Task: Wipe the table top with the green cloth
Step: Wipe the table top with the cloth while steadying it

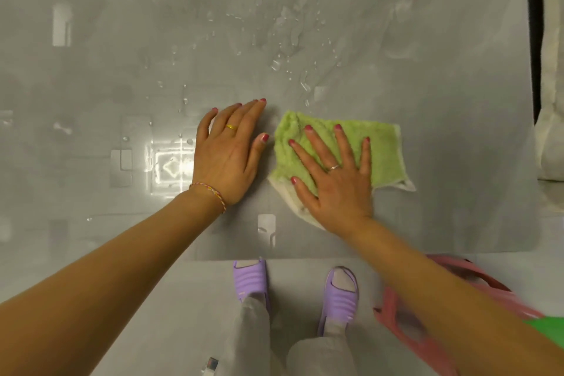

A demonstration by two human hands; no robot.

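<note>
A green cloth [383, 156] with a white border lies flat on the glossy grey table top [122, 55], right of centre. My right hand [332, 174] presses down on it with fingers spread straight. My left hand [229, 149] rests flat on the bare table just left of the cloth, fingers straight and together. Water drops and streaks [283, 55] lie on the table beyond both hands.
The table's near edge [396, 252] runs below my wrists, its right edge [529, 101] beside a cream fabric [552, 70]. A pink basket [406, 330] stands on the floor at lower right. My feet in purple slippers [251, 281] are under the edge.
</note>
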